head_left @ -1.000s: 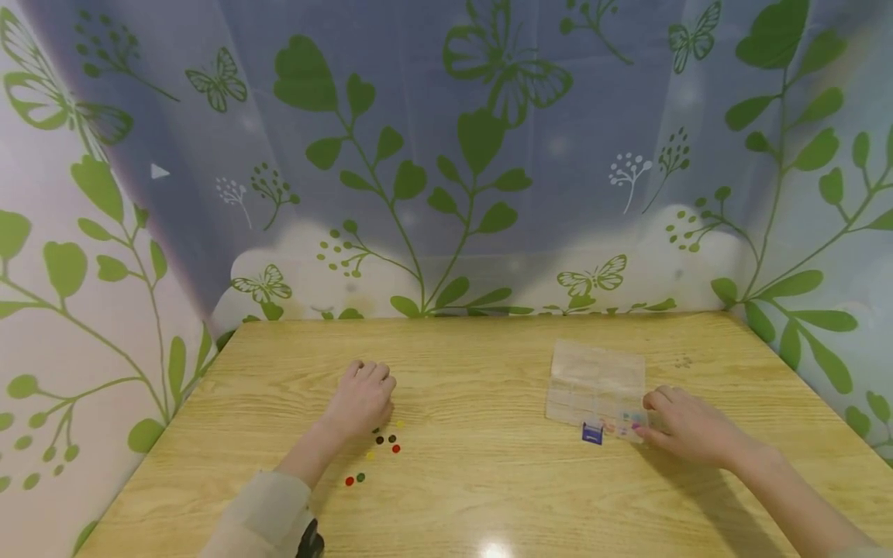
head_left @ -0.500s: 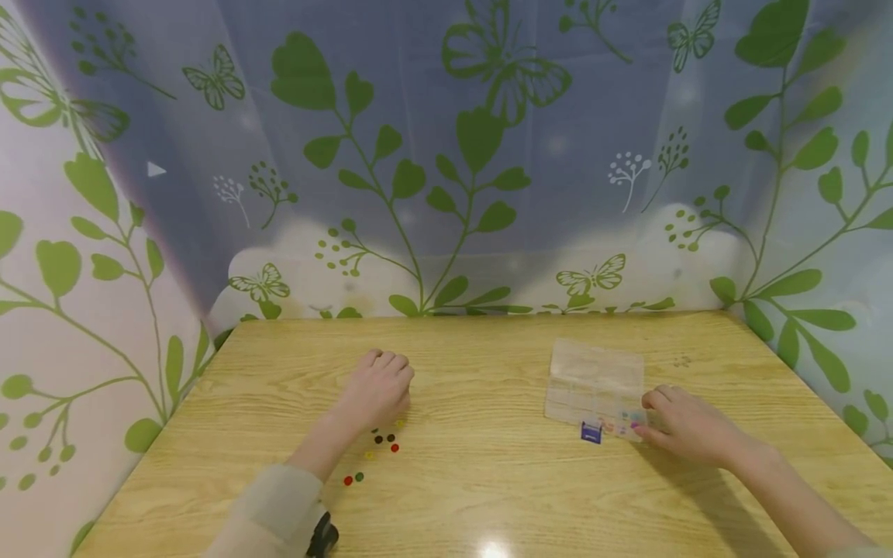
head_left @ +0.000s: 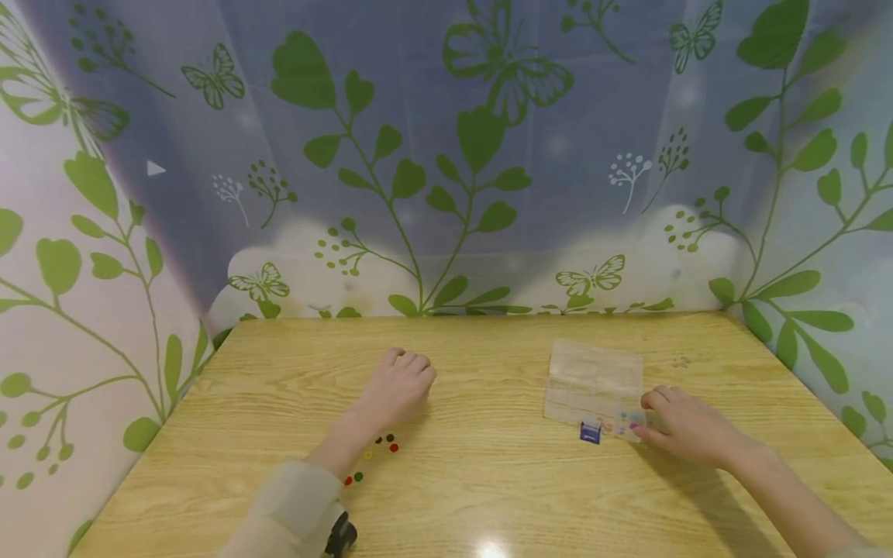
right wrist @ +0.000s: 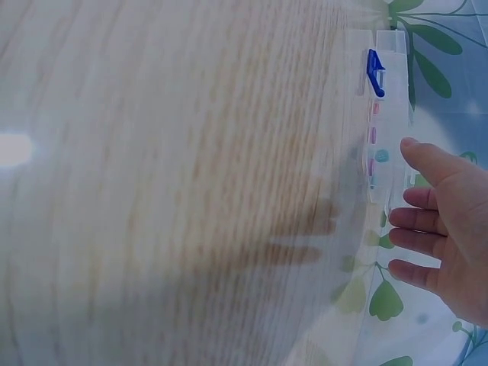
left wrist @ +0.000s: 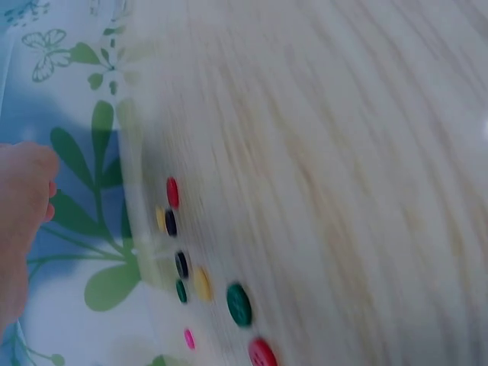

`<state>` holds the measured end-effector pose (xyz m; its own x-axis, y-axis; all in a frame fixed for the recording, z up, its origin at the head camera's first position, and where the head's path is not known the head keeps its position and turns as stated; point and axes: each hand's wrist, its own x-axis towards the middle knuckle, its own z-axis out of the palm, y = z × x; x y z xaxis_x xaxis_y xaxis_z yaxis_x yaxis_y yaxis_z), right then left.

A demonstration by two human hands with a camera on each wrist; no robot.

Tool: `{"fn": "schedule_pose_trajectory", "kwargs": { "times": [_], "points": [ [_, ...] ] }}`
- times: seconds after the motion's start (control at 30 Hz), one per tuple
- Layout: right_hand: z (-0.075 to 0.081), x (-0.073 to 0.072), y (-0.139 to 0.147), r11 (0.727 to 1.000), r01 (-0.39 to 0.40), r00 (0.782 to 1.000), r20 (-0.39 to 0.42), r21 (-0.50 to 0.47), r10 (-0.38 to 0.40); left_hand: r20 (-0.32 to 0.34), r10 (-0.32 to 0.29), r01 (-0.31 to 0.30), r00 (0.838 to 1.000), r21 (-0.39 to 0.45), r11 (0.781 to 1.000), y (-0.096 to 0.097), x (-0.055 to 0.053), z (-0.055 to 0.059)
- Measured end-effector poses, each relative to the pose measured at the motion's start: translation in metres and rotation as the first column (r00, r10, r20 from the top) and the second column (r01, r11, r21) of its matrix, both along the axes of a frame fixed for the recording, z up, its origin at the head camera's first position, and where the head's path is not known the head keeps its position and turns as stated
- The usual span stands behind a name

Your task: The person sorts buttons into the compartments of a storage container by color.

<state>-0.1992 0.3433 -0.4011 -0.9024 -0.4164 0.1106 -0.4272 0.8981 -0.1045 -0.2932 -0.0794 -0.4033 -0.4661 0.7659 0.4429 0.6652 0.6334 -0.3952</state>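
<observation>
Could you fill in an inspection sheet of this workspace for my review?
Surface: wood-grain table.
Job's things: loose buttons in red, green, yellow, black and pink; clear divided box with a blue latch and coloured pieces inside.
Clutter: small pale pieces past the box's far right corner, too small to identify.
Grips: left grip over the table, contents hidden; right grip at the box's right end, fingers loosely extended.
Cables: nothing seen.
Surroundings: backdrop printed with green leaves and butterflies.

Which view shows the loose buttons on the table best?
Left wrist view: the loose buttons look largest, no arm covering them. The head view shows them small, partly behind the left arm; the right wrist shows none.
</observation>
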Motion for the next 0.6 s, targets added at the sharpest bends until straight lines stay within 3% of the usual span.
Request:
{"fn": "schedule_pose_trajectory", "kwargs": {
  "times": [0.13,0.6],
  "points": [
    [0.001,0.001,0.0,1.0,0.015,1.0,0.028,-0.007,-0.014,-0.028,-0.023,0.023,0.999,0.015,1.0,0.01,0.002,0.002],
    [-0.001,0.0,0.001,1.0,-0.001,1.0,-0.012,0.0,0.001,0.007,-0.054,0.054,0.999,-0.016,0.998,0.053,0.005,0.009]
  ]
}}
